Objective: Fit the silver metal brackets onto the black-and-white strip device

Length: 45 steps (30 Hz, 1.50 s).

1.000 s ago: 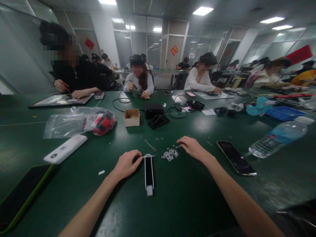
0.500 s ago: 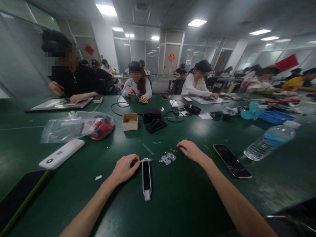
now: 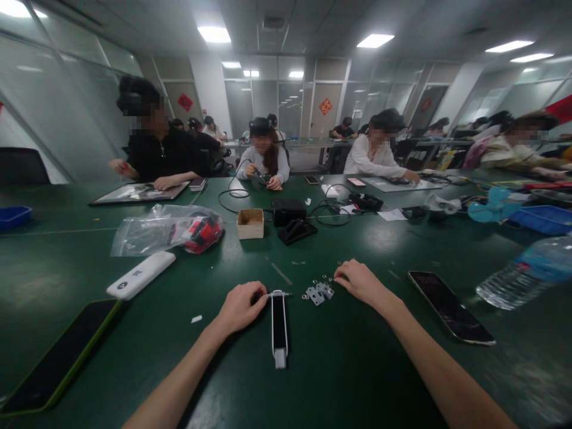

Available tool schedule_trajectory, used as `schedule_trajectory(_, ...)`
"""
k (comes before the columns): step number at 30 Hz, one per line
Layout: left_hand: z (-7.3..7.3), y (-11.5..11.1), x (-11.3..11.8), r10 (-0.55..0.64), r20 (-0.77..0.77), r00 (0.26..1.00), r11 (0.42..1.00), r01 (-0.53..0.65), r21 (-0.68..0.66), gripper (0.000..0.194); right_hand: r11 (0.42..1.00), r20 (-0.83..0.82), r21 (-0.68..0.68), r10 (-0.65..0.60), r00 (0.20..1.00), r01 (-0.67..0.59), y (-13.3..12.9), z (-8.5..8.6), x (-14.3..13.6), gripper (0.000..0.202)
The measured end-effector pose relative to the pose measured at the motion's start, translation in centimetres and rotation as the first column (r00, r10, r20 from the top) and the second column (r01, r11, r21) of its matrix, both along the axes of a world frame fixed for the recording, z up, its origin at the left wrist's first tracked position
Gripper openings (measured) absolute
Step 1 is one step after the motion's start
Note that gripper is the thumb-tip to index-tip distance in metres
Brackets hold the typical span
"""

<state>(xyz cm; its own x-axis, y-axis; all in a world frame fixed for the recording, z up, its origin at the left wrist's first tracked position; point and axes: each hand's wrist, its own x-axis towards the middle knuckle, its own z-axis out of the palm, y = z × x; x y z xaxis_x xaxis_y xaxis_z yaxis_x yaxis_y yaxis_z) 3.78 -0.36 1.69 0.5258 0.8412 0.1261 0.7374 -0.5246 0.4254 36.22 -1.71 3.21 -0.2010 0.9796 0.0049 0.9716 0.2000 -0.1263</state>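
My left hand (image 3: 245, 305) rests on the green table with its thumb and fingers closed on one end of a thin rod (image 3: 281, 294). The rod lies across the far end of a narrow white-framed device (image 3: 279, 328) with a black face and a pale block at its near end. Right of it lies a small heap of flat metal plates with holes (image 3: 318, 293), with several small nuts (image 3: 325, 277) scattered around. My right hand (image 3: 360, 280) is at the far right of this heap, fingertips pressed together on the table among the nuts. Whatever they pinch is hidden.
A dark phone (image 3: 449, 307) and a water bottle (image 3: 522, 274) lie on the right. To the left are a green-edged phone (image 3: 58, 351), a white slab (image 3: 142, 274) and a plastic bag (image 3: 143, 232). Ahead stands a small box (image 3: 250, 225). Co-workers sit across the table.
The view has turned left, so everything sits further right. My right hand has drawn slightly nearer to me, leaving a nut showing beyond its fingers. My left hand keeps hold of the rod.
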Motion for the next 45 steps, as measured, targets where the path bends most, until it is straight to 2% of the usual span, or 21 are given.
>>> schedule_trajectory(10, 0.3, -0.2, 0.1, 0.004, 0.008, 1.0, 1.0, -0.004, -0.009, 0.022, 0.983, -0.028, -0.143, -0.123, 0.992, 0.118, 0.3, -0.1, -0.6, 0.022)
schedule_trajectory(20, -0.1, 0.1, 0.1, -0.015, -0.001, 1.0, 1.0, 0.015, 0.017, 0.02, 0.972, -0.13, -0.202, -0.147, 0.981, 0.119, -0.1, 0.3, -0.7, 0.012)
schedule_trajectory(23, -0.1, 0.1, 0.1, -0.022, -0.005, 1.0, 1.0, 0.022, 0.009, 0.021, 0.986, -0.154, -0.133, -0.124, 0.98, 0.103, -0.3, 0.6, -0.2, 0.011)
schedule_trajectory(26, 0.0, 0.1, 0.1, -0.021, -0.009, 1.0, 1.0, 0.021, 0.006, 0.02, 0.999, -0.216, 0.007, -0.051, 0.975, 0.054, -0.9, 0.9, -0.8, 0.016)
schedule_trajectory(29, 0.0, 0.0, 0.1, -0.032, -0.014, 0.999, 0.999, 0.032, 0.013, 0.02, 0.982, -0.307, 0.18, 0.108, 0.946, -0.054, -1.8, 1.1, -3.3, 0.017)
schedule_trajectory(31, 0.0, 0.1, 0.1, -0.043, -0.015, 0.999, 0.999, 0.043, 0.016, 0.021, 0.958, -0.382, 0.252, 0.23, 0.895, -0.139, -2.6, 1.0, -5.6, 0.019)
schedule_trajectory(34, -0.1, 0.1, 0.1, -0.057, -0.011, 0.998, 0.998, 0.058, 0.028, 0.021, 0.936, -0.453, 0.301, 0.31, 0.836, -0.184, -3.3, 0.2, -8.5, 0.019)
schedule_trajectory(36, -0.2, 0.2, 0.1, -0.065, -0.005, 0.998, 0.997, 0.065, 0.033, 0.021, 0.923, -0.453, 0.335, 0.335, 0.826, -0.19, -3.4, -0.4, -9.5, 0.02)
schedule_trajectory(40, -0.3, 0.2, 0.0, -0.075, -0.004, 0.997, 0.996, 0.075, 0.04, 0.02, 0.902, -0.404, 0.371, 0.369, 0.837, -0.219, -2.8, -1.4, -9.5, 0.022)
schedule_trajectory(45, -0.2, 0.1, 0.0, -0.076, -0.006, 0.997, 0.996, 0.076, 0.048, 0.019, 0.866, -0.361, 0.423, 0.432, 0.826, -0.268, -2.4, -1.7, -9.4, 0.021)
